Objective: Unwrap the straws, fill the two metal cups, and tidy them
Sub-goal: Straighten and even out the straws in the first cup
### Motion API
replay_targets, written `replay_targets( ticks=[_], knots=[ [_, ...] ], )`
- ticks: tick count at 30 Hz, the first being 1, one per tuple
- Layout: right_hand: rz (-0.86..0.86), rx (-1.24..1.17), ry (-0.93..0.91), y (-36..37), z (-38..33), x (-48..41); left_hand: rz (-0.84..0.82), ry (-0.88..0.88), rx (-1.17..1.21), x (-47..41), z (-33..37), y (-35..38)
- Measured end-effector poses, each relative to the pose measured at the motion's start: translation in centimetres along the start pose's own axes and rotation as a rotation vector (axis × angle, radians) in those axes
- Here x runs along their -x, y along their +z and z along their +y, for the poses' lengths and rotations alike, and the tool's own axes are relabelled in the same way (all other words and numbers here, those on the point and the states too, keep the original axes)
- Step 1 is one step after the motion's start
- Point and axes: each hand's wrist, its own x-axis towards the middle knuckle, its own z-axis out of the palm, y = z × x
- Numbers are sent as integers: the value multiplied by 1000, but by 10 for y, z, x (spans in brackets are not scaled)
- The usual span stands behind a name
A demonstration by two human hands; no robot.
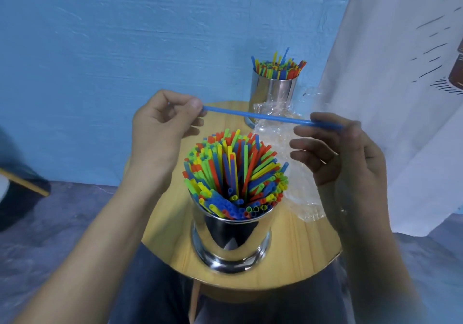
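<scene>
**One blue straw, pinched at both ends above the near cup**

I hold a single blue straw [270, 116] level in the air, above the near metal cup [233, 233] and in front of the far metal cup [273, 93]. My left hand [162, 128] pinches its left tip between thumb and curled fingers. My right hand [343, 153] pinches it close to the right end, with the lower fingers spread loosely and holding nothing.

I judge the straw to be almost weightless and springy. It is thin plastic that bends easily and will crease if I squeeze it hard, so a light pinch near one end seems best, leaving the other end free to steer down into the cup. It looks smooth, so it may slip.

The straw is plain, bright blue, slim and straight. The near cup is already packed with straws [233, 173] in red, yellow, green and blue, fanned out at the rim, so finding a gap may take some care. The far cup is also full. Crumpled clear wrapping [278, 146] lies on the round wooden table [300, 243] between the two cups, to my right.
</scene>
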Motion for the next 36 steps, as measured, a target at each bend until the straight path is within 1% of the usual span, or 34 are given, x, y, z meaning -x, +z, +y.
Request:
replay_targets(
  ticks=[3,6,8,10,11,12,13,15,18,21,23,27,30,34,36],
  knots=[
    [-6,82,-72,3,-2,2,-46,2,-10,3,-1,-5],
    [30,120,-141,2,-12,-2,-185,30,-108,4,-2,-13],
    [57,103,-167,-2,-21,-7,-379,33,-141,5,-6,-21],
    [76,171,-190,-7,-29,-10,-624,-48,-133,10,-11,-29],
    [76,235,-198,-9,-30,-11,-714,-98,-124,13,-13,-31],
    [66,302,-202,-9,-30,-11,-769,-137,-106,18,-15,-33],
    [46,365,-199,-8,-28,-10,-787,-161,-79,22,-16,-35],
    [-9,456,-168,-3,-20,-7,-763,-178,-41,27,-16,-36],
    [-53,533,-125,7,-4,-3,-677,-137,-90,36,-13,-34],
    [-105,627,-114,7,8,-4,-561,-107,-113,51,-12,-29],
    [-197,728,-106,5,13,-8,-468,-97,-126,59,-11,-23],
    [-338,682,-8,2,14,-21,-307,-47,-236,68,-9,-12],
    [-390,653,41,-1,14,-34,-306,-37,-274,69,-6,-5],
    [-405,593,56,0,18,-42,-406,-119,-191,47,3,-6],
    [-408,600,48,1,19,-41,-424,-118,-226,31,7,-7]
  ],
)
